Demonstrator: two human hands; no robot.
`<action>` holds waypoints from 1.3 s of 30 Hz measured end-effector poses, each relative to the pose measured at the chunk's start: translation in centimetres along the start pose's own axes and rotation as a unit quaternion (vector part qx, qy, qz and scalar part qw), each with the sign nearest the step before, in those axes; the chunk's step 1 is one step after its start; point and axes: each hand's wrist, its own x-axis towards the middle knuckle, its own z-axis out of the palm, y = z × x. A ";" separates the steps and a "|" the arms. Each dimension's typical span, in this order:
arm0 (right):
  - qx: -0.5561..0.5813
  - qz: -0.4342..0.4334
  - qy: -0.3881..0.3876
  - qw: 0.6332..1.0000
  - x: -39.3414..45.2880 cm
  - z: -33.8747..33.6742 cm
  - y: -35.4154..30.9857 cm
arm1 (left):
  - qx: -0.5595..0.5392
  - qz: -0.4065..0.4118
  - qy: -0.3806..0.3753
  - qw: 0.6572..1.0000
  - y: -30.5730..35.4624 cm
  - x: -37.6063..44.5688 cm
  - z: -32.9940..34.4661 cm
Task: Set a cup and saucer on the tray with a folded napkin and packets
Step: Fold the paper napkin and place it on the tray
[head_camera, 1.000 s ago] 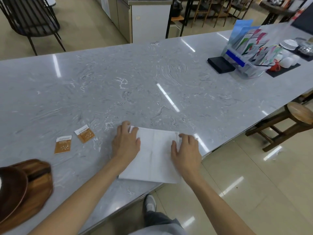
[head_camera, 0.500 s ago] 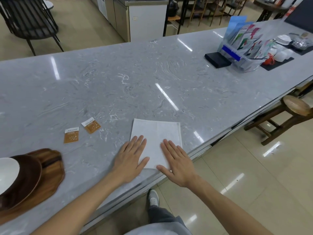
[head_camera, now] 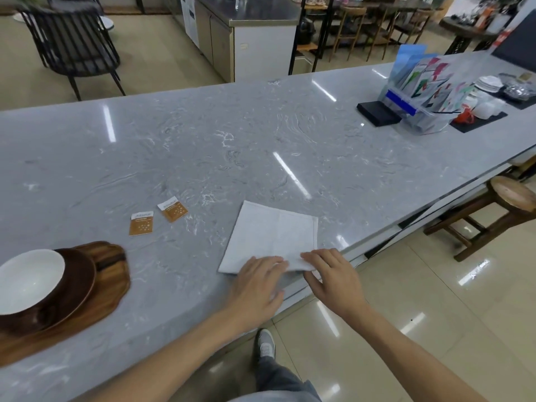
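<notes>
My left hand (head_camera: 256, 281) and right hand (head_camera: 333, 275) pinch the near edge of the white napkin (head_camera: 272, 235) on the counter (head_camera: 203, 146); packets (head_camera: 158, 216) and wooden tray (head_camera: 107, 274) sit left.

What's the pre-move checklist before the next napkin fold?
1. Both hands on the near edge: ok. Left hand and right hand grip the napkin at its near edge.
2. Napkin flat: ok, apart from the near edge, which is lifted at the fingers.
3. Napkin fully on the counter: cannot tell; its near right corner sits at the counter's edge under the right hand.
4. Fold path clear: ok. The two packets lie apart to the left.
5. Tray ready: not ok yet. It holds the saucer and a white dish; no napkin or packets.
</notes>
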 end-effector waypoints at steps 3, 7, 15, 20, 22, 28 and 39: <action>0.037 -0.015 0.023 0.999 1.9 -1.1 -1.5 | -0.015 -0.004 0.087 0.996 2.5 1.8 -0.4; 0.129 -0.013 0.019 0.991 3.4 -2.2 -2.1 | 0.007 -0.010 0.179 0.984 2.6 3.3 -2.8; 0.176 0.001 -0.046 0.983 6.7 -2.9 1.5 | -0.092 0.028 0.215 0.972 -0.5 2.9 -8.7; 0.274 0.035 -0.079 0.958 9.3 -6.1 2.9 | -0.223 -0.016 0.245 0.943 -1.9 1.9 -12.4; 0.310 0.028 -0.076 0.947 10.6 -8.0 2.8 | -0.247 -0.028 0.250 0.936 -2.0 1.3 -13.9; 0.438 0.043 -0.044 0.897 14.6 -11.9 2.3 | -0.320 -0.057 0.240 0.915 -2.9 0.0 -16.9; 0.425 0.135 -0.236 0.863 21.3 -2.4 6.6 | -0.442 -0.251 0.153 0.848 -12.5 6.4 -11.7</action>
